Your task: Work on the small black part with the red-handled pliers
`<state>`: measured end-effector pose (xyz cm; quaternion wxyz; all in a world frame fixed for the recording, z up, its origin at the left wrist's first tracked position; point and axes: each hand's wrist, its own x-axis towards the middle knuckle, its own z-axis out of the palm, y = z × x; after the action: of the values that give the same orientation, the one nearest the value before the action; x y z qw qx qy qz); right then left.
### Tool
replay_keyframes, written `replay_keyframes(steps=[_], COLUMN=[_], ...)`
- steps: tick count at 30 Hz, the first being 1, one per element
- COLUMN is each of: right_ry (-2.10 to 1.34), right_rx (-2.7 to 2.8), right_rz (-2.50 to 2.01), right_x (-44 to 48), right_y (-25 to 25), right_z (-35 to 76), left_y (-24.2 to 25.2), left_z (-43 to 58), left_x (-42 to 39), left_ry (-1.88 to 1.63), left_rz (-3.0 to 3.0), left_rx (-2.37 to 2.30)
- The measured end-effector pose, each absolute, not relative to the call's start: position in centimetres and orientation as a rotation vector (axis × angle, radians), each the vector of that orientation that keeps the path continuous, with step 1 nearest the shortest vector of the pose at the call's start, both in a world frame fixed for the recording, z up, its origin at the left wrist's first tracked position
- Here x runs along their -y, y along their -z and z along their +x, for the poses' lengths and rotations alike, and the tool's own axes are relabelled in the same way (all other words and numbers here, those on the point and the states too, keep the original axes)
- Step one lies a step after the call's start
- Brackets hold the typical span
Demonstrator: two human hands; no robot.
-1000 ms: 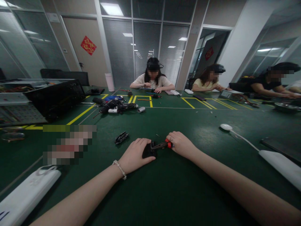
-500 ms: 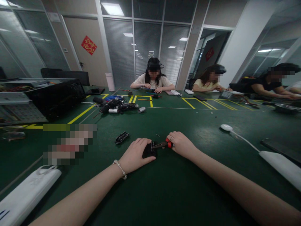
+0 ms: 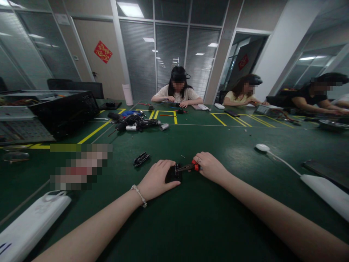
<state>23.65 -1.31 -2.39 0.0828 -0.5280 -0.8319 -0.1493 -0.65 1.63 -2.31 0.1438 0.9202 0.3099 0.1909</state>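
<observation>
My left hand (image 3: 158, 179) lies on the left part of a small black part (image 3: 174, 176), fingers over its far edge and thumb along its near edge, pressing it to the green table (image 3: 212, 225). In my right hand (image 3: 210, 166) are the red handles of long-nosed pliers (image 3: 188, 167). Their tips touch or lie over the top of the black part; whether the jaws grip anything is too small to tell. A second black part (image 3: 141, 159) rests to the left, beyond my left hand. A tiny thin piece (image 3: 183, 156) lies behind the pliers.
Tools and cables (image 3: 133, 122) lie in a pile farther back. A black computer case (image 3: 68, 112) stands at left, a white power strip (image 3: 35, 225) nearer. At right are a white mouse-like object (image 3: 262, 147) and a white strip (image 3: 324, 193). Several people sit across the table.
</observation>
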Motion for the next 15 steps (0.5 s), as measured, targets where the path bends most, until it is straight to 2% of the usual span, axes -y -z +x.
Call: replay_keyframes(steps=[15], right_ry=[0.439], right_rx=[2.521], right_rz=[-1.560], right_x=[1.31], right_y=[2.19], right_z=[23.73], left_y=[2.23], left_z=[-0.70], left_x=[-1.61], left_ry=[-0.572], left_rz=[2.677], left_rx=[-0.879])
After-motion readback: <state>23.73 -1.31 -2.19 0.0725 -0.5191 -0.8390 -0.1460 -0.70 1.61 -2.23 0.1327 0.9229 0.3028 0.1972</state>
